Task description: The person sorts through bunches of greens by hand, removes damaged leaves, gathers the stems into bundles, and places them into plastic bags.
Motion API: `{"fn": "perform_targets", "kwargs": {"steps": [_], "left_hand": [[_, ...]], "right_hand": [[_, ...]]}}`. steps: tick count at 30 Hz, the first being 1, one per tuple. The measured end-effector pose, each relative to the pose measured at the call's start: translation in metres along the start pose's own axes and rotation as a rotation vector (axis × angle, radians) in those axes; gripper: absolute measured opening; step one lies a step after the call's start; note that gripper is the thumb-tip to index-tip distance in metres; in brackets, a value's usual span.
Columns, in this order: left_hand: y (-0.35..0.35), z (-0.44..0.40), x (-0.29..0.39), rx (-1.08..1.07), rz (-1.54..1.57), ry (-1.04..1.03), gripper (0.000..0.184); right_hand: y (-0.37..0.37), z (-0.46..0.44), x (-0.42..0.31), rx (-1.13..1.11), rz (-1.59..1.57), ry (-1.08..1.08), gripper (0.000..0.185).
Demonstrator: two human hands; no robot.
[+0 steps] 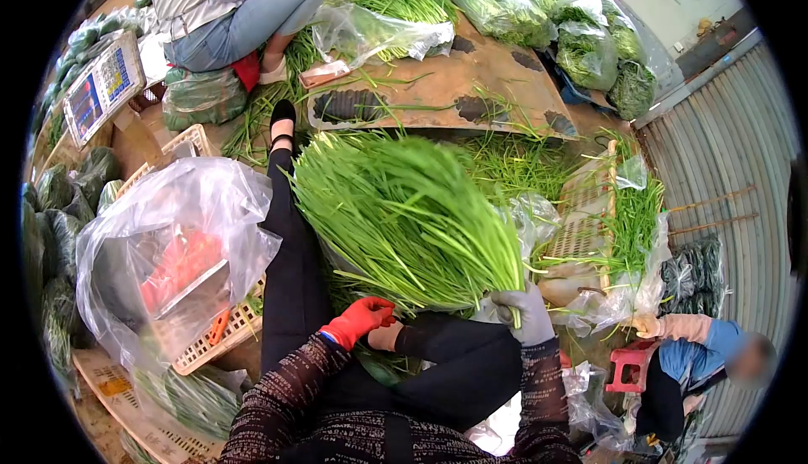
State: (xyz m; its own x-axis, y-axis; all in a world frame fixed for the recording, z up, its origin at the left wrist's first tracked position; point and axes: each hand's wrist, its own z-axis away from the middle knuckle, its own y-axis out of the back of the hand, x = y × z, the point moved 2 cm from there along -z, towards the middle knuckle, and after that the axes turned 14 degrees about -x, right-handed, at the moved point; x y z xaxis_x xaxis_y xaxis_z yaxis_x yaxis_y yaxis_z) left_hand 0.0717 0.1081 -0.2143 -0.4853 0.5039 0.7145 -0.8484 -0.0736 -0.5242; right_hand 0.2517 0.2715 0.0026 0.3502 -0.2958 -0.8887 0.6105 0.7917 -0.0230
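Note:
My right hand (523, 312), in a grey glove, is closed around the pale stem ends of a bunch of garlic chives (480, 211). Its leaf tips fan out up and to the left, slightly blurred. Beneath the bunch, a big heap of garlic chives (362, 211) lies in front of me, between my legs. My left hand (360, 322), in a red glove, is near the lower edge of the heap. Its fingers are curled together, and what they hold, if anything, is hidden.
A plastic-lined crate (219, 338) stands at left, with a clear bag (177, 194) over it. Ahead is a worn board (438, 85) with loose leaves; bagged greens (497, 5) lie beyond. Another crate (589, 220) is at right. Two people sit nearby, one on a red stool (629, 369).

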Motion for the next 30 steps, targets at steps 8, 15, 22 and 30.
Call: {"fn": "perform_targets", "kwargs": {"steps": [8, 15, 22, 30], "left_hand": [[-0.011, 0.016, 0.018, -0.075, 0.073, 0.046, 0.032], [-0.056, 0.044, 0.042, -0.414, 0.255, 0.049, 0.049], [-0.081, 0.067, 0.039, -0.889, 0.474, -0.327, 0.074], [-0.010, 0.041, 0.015, 0.032, 0.206, 0.009, 0.026]], "right_hand": [[-0.001, -0.019, 0.144, 0.082, -1.215, -0.341, 0.020], [-0.047, -0.009, 0.119, -0.196, -1.378, -0.057, 0.025], [-0.152, 0.018, 0.107, -0.881, -1.407, 0.324, 0.047], [-0.125, -0.028, 0.159, -0.324, -1.779, -0.025, 0.017]]}}
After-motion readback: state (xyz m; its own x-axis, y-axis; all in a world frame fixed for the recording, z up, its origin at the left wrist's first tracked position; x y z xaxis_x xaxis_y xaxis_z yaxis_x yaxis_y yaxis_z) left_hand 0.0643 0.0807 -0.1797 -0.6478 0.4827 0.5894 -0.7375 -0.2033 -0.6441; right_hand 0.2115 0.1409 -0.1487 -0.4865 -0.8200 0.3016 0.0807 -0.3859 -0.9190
